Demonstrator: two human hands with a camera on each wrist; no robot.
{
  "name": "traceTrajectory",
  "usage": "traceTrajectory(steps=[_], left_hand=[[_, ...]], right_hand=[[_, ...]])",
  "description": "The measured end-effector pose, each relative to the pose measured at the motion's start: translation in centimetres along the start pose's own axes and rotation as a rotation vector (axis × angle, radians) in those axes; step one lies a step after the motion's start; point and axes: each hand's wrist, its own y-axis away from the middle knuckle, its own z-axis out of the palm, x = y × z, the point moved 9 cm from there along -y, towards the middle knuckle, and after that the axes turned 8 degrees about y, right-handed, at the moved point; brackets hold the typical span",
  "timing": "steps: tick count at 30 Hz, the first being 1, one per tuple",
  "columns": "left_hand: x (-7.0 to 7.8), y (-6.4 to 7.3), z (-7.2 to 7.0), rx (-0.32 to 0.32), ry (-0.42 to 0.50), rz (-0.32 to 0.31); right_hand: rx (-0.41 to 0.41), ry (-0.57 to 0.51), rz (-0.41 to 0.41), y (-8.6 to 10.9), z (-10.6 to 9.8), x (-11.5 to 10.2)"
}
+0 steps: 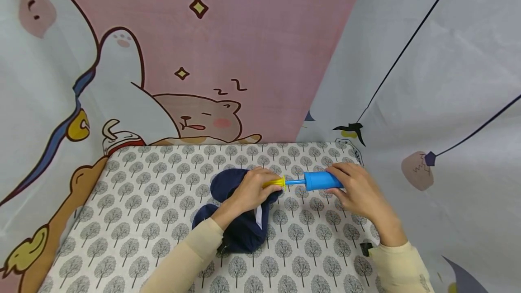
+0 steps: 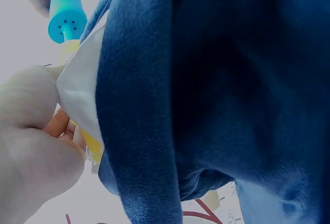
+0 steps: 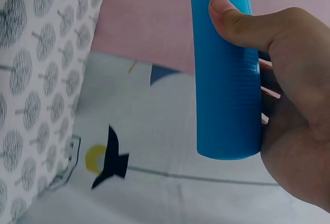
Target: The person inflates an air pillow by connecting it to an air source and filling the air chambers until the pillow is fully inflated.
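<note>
My right hand (image 1: 358, 189) grips the blue barrel of a hand pump (image 1: 323, 181), its thumb lying along the side in the right wrist view. A thin blue rod runs from the barrel to a yellow end piece (image 1: 281, 182), which my left hand (image 1: 253, 187) holds with curled fingers. Below and behind the left hand lies a soft navy fabric item (image 1: 244, 232) with rounded lobes, resembling a neck pillow. In the left wrist view its plush navy fabric (image 2: 136, 100) fills much of the picture, and a white flap (image 2: 82, 79) partly hides the yellow piece.
The table is covered with a tree-print cloth (image 1: 142, 225). Behind it and on the right hang printed curtains (image 1: 252, 49) with cartoon animals. A small dark object (image 1: 366, 248) sits beside the right sleeve.
</note>
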Motion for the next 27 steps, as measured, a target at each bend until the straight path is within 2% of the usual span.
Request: traceTrajectory(steps=[11, 16, 21, 27], left_hand=[[0.1, 0.1, 0.0, -0.007, -0.003, -0.008], [-0.3, 0.2, 0.0, -0.004, -0.014, -0.004], [-0.6, 0.5, 0.0, -0.004, -0.003, -0.026], [0.0, 0.6, 0.1, 0.003, -0.01, -0.026]], right_hand=[[-0.005, -0.045, 0.082, 2.2, -2.0, 4.1], [-0.008, -0.029, 0.091, 2.7, -2.7, 5.1], [-0.012, -0.007, 0.053, 2.7, -2.4, 4.7], [-0.004, -0.004, -0.016, 1.8, -1.3, 2.3]])
